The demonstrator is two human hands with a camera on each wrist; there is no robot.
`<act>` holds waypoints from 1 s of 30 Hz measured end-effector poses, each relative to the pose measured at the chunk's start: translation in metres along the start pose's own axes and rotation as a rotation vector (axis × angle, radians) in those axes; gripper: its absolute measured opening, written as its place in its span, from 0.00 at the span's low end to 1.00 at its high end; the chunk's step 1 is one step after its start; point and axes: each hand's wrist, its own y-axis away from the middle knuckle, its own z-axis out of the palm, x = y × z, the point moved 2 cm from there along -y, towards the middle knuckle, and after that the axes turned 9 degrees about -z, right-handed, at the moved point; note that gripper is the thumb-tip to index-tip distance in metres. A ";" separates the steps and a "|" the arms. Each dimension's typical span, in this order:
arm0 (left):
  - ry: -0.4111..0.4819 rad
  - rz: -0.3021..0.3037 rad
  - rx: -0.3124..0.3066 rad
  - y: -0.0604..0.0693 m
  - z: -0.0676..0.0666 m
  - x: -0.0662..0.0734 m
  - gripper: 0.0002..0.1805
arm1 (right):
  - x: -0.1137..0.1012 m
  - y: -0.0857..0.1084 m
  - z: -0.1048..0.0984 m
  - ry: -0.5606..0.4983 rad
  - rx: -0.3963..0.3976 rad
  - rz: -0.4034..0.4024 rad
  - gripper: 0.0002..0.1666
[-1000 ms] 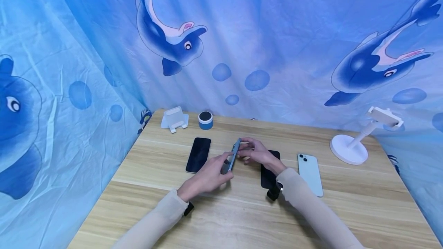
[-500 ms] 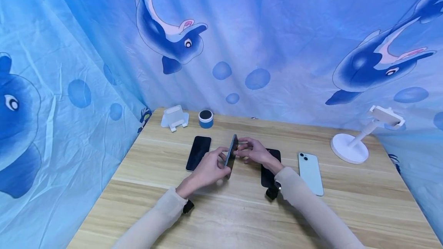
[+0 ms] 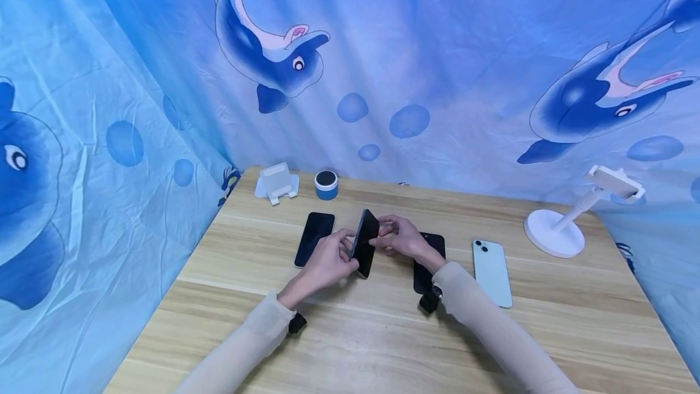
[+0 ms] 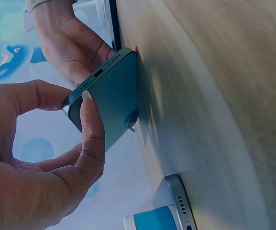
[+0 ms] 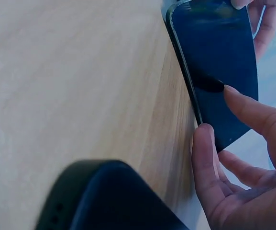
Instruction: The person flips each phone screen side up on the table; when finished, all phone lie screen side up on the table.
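Both hands hold a smartphone (image 3: 365, 243) tilted up on its long side, its lower edge at or just above the table. The black screen faces right in the head view; its bluish-green back (image 4: 111, 96) shows in the left wrist view. My left hand (image 3: 328, 260) pinches the near end between thumb and fingers. At the far end is my right hand (image 3: 403, 237), one digit on the screen and others at the edge and behind. Left of the hands lies a second phone (image 3: 315, 233), screen up. A third, dark phone (image 3: 429, 263) lies partly under my right wrist.
A pale green phone (image 3: 492, 272) lies back up on the right. Along the rear of the wooden table (image 3: 377, 345) stand a small white phone stand (image 3: 277, 182) and a blue cylindrical speaker (image 3: 326, 186). A taller white stand (image 3: 555, 233) is at far right.
The held phone has turned between the hands, from edge-on with its back partly showing to its black screen showing in the head view. The phones lying on the table stay put.
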 end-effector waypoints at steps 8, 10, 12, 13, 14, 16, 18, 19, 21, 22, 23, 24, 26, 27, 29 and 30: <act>-0.049 -0.054 -0.010 0.001 0.000 -0.003 0.33 | -0.003 -0.002 -0.001 0.082 0.036 0.019 0.41; -0.048 -0.064 -0.028 0.002 0.000 -0.004 0.33 | -0.004 -0.002 -0.001 0.102 0.046 0.022 0.41; -0.043 -0.077 -0.050 0.002 0.000 -0.005 0.34 | -0.005 -0.002 0.000 0.125 0.054 0.025 0.41; -0.041 -0.087 -0.059 0.002 0.000 -0.005 0.34 | -0.006 -0.002 0.000 0.134 0.055 0.028 0.42; -0.041 -0.099 -0.067 0.002 0.000 -0.006 0.34 | -0.007 -0.002 0.000 0.143 0.056 0.033 0.42; -0.058 -0.115 -0.076 0.002 0.000 -0.007 0.35 | -0.009 -0.002 0.001 0.162 0.059 0.040 0.42; -0.094 -0.125 -0.074 0.001 0.001 -0.009 0.34 | -0.010 -0.001 0.002 0.182 0.059 0.047 0.43; -0.108 -0.128 -0.073 0.001 0.001 -0.009 0.34 | -0.011 -0.001 0.002 0.189 0.059 0.047 0.43; -0.139 -0.129 -0.070 0.001 0.001 -0.009 0.35 | -0.011 -0.001 0.003 0.201 0.058 0.044 0.43; -0.157 -0.120 -0.069 0.001 0.001 -0.009 0.35 | -0.011 -0.001 0.003 0.207 0.057 0.042 0.43; -0.165 -0.118 -0.070 0.001 0.001 -0.009 0.35 | -0.012 -0.001 0.004 0.209 0.056 0.039 0.42; -0.169 -0.114 -0.070 0.001 0.001 -0.009 0.36 | -0.012 -0.001 0.004 0.210 0.056 0.037 0.42; -0.171 -0.109 -0.073 0.001 0.001 -0.010 0.38 | -0.012 -0.002 0.005 0.210 0.055 0.031 0.42; -0.169 -0.109 -0.077 0.001 0.001 -0.010 0.38 | -0.011 -0.002 0.005 0.212 0.055 0.030 0.42; -0.160 -0.127 -0.080 0.000 0.001 -0.011 0.41 | -0.012 -0.002 0.005 0.214 0.054 0.028 0.42; -0.160 -0.137 -0.081 0.000 0.001 -0.011 0.42 | -0.011 -0.003 0.006 0.214 0.053 0.029 0.42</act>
